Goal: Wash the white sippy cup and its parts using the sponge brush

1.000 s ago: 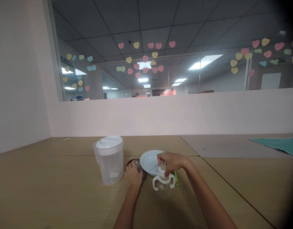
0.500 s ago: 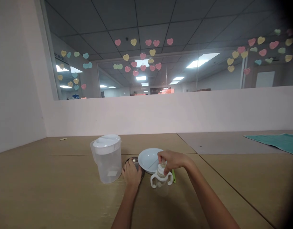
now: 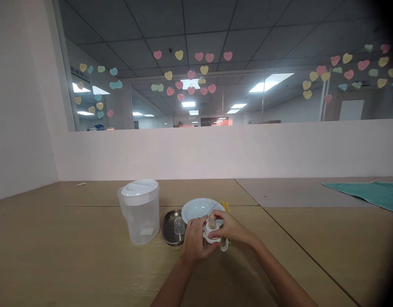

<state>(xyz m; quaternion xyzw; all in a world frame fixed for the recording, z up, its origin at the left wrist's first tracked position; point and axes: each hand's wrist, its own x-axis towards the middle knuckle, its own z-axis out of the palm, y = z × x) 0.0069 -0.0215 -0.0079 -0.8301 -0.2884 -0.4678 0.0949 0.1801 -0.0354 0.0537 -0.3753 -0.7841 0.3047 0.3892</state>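
Both hands are on a clear baby bottle [image 3: 212, 232] with a white collar, white side handles and a see-through teat. My left hand [image 3: 195, 241] wraps around the bottle's left side, over one handle. At the collar below the teat, the fingers of my right hand [image 3: 226, 226] are closed. To the left lies an oval metal tray [image 3: 168, 233] with a clear bottle cap [image 3: 179, 226] in it. Just behind the bottle is a white plate [image 3: 198, 207], partly covered by my hands.
A lidded translucent pitcher [image 3: 143, 217] stands left of the tray. Something yellow [image 3: 226, 206] pokes out at the plate's right side. A teal cloth [image 3: 372, 194] lies at the far right. Behind the table [image 3: 87, 256] rises a white wall [image 3: 199, 153] with a window above.
My left hand has left the metal tray and moved right onto the bottle. The clear cap now shows in the tray. My right hand has stayed at the bottle's top, slightly lower in view.
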